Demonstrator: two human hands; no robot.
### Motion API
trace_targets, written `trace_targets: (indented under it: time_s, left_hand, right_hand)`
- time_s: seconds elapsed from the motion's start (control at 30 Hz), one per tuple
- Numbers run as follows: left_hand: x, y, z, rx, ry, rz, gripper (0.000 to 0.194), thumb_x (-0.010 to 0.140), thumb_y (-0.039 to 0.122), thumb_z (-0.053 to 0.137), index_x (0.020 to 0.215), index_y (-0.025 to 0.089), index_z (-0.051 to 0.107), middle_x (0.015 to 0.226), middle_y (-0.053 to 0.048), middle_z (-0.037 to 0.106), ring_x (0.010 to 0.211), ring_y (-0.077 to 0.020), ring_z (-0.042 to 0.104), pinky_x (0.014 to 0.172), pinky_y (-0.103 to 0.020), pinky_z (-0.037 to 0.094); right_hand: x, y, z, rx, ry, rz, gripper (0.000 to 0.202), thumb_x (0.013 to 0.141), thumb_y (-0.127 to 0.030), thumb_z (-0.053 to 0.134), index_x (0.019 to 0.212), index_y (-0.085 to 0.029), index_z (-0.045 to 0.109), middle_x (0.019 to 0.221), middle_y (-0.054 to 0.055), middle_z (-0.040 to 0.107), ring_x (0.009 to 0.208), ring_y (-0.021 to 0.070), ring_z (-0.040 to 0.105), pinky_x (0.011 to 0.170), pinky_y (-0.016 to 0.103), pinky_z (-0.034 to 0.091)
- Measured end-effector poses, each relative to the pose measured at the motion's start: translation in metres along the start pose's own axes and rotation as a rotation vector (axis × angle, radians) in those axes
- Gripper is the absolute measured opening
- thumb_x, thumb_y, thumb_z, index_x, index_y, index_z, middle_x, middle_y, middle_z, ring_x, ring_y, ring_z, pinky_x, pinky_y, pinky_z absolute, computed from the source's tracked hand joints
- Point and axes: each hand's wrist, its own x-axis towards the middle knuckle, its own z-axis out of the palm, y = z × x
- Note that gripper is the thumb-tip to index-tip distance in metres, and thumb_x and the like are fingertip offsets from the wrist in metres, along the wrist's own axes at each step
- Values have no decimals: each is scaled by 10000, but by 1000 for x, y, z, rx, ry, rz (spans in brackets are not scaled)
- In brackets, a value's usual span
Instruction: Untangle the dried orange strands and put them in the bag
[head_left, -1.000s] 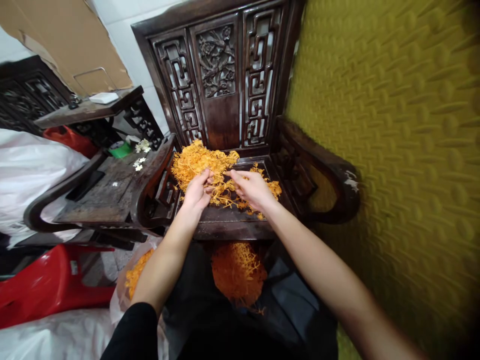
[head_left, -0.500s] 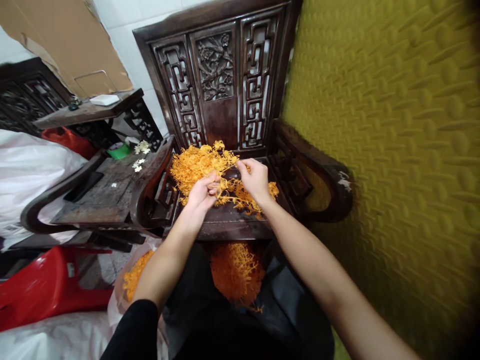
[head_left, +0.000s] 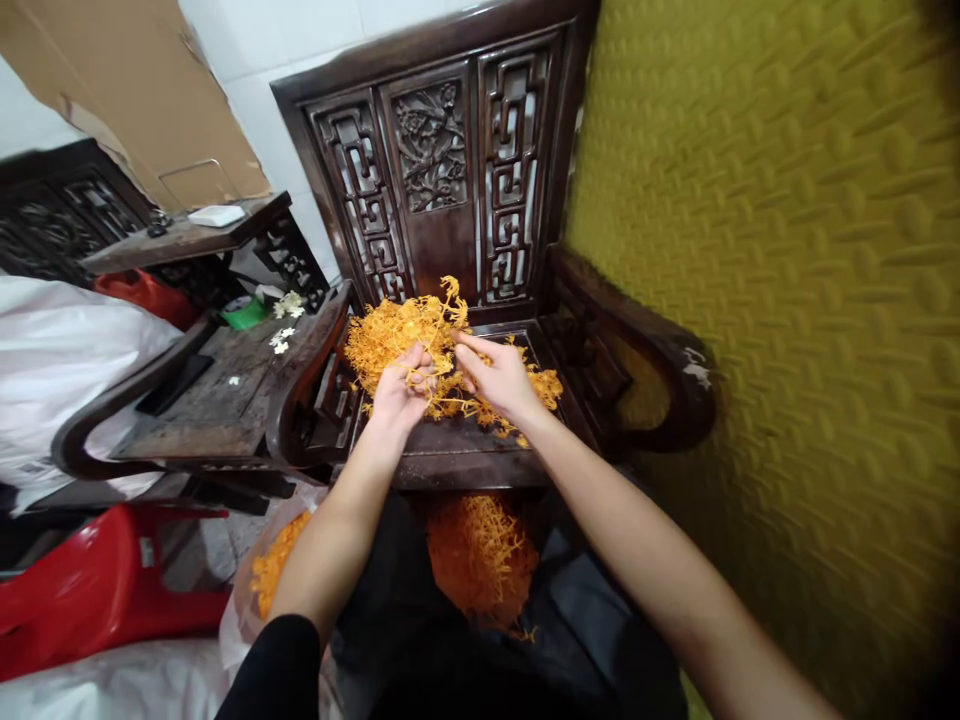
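Observation:
A heap of branching orange plastic-looking pieces [head_left: 382, 340] lies on the dark wooden chair seat [head_left: 465, 436]. My left hand [head_left: 405, 388] has its fingers curled around a stringy orange piece at the heap's front edge. Just to the right, my right hand [head_left: 495, 375] reaches in with thumb and fingers extended and a little apart, close to the orange strands; no piece shows clearly between them. A smaller orange cluster [head_left: 546, 385] spreads over the seat behind and beside my right hand.
Below the seat is a container of orange pieces [head_left: 484, 560]. A clear bag of orange bits [head_left: 277, 560] and a red plastic stool [head_left: 97, 580] are at left. Green tape [head_left: 244, 312] lies on the neighbouring chair. A yellow-green padded wall [head_left: 787, 250] stands at right.
My right hand has moved left toward my left hand, and its fingers have opened from a pinch. The view has shifted slightly.

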Motion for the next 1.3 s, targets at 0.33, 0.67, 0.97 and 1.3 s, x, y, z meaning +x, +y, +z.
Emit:
trace_targets:
  time_s: [0.33,0.67,0.97,1.3]
  left_hand:
    - [-19,19,0,8,21,153,194,862,87,685,719,134,562,600,40,473,405,14,307,371,-91,259]
    - [-9,-1,-7,201,-9,135,219,719,186,819,768,110,619,624,-1,605,405,5,339,375,-122,235]
    - [-4,-27,-2,347,137,266,293,653,256,859,780,117,635,647,-8,646,426,-25,423,401,-157,254]
    - [-9,-39,13,286,118,209,256,689,222,836,777,119,618,624,-16,634,419,-13,366,401,-149,245]
  right_hand:
    - [30,15,-58,-212,648,-133,367,880,-490,673,708,-181,574,653,-1,590,584,109,528,522,214,416]
    - [9,-3,-44,302,250,103,438,740,-407,820,1086,-176,682,803,-8,657,550,93,608,397,200,469]
    - [13,-7,-2,184,455,8,494,820,-640,672,1089,-226,641,759,-27,588,496,77,533,362,195,414]
    - [49,25,-18,257,718,2,305,826,-460,716,821,-219,529,608,-78,488,442,66,475,392,194,415]
